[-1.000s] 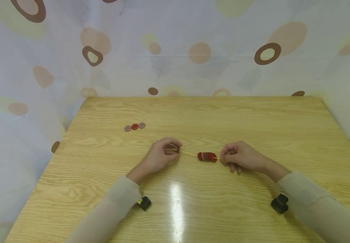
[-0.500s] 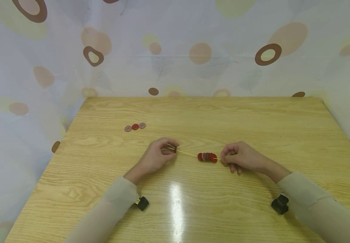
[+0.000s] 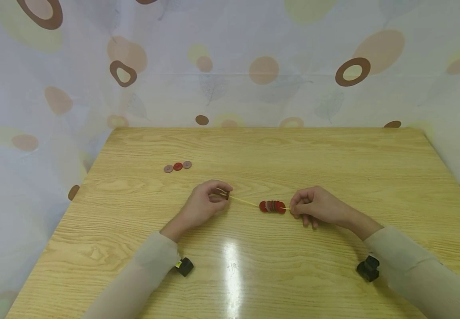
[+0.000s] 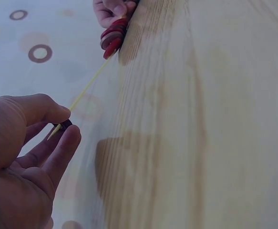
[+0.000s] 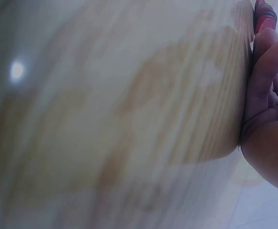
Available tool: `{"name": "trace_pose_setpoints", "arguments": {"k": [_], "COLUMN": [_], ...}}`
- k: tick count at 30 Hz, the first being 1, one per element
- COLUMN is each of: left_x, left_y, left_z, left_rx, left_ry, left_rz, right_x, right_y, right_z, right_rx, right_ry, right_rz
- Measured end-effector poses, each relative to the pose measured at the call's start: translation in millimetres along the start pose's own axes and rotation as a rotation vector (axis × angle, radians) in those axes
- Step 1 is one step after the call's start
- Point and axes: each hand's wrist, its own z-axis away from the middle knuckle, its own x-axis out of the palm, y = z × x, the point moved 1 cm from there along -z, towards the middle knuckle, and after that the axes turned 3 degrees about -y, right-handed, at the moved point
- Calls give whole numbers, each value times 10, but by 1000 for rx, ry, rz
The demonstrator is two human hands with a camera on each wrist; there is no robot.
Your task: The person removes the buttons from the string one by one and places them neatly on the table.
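Note:
In the head view a thin yellow string (image 3: 244, 201) runs straight between my two hands. Several red, pinkish and dark buttons (image 3: 272, 206) sit on it in a row, close to the right hand. My left hand (image 3: 203, 204) pinches a dark brown button (image 3: 227, 195) between thumb and fingers. The left wrist view shows the string passing through this button (image 4: 63, 125), its tip sticking out toward the palm. My right hand (image 3: 319, 206) pinches the other end of the string, just beside the row; that end is hidden by the fingers.
Farther back on the wooden table (image 3: 333, 155), to the left, lie a pinkish button (image 3: 168, 169), a red button (image 3: 178, 166) and another pinkish button (image 3: 187, 165), side by side. A patterned white cloth (image 3: 230, 57) hangs behind the table.
My left hand has slid a little to the left with the dark button, away from the row, so more string shows between them. The right hand stays in place.

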Motion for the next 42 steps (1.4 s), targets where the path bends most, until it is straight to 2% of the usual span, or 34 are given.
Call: {"name": "trace_pose_setpoints", "arguments": {"k": [8,19,26,30,34,38,42], "left_x": [-51,-114,-216,-341,-488,-617,-710], "left_y": [-5,-22,-53,-54,-12,-5,-49], "left_z": [14,20,-19,-74,-171,-273,-385], "left_rx": [13,-4,-12,-4,-15,-64,-99], "left_ry": [9,25,70,111,154,221,264], "left_rz": [-9,-20,-117,-228,-460,-720,-854], "right_x": [-6,-4,-4,-3,-6,-7,-4], "right_y": [-2,-10,-15,-24,-25,-23,-18], "right_z": [6,12,19,24,30,31,23], "right_rx": [-3,-4,2,7,8,4,0], "right_ry": [-6,-15,-14,-9,-6,-8,-11], "right_rz": [3,-1,-1,5,1,1,6]}}
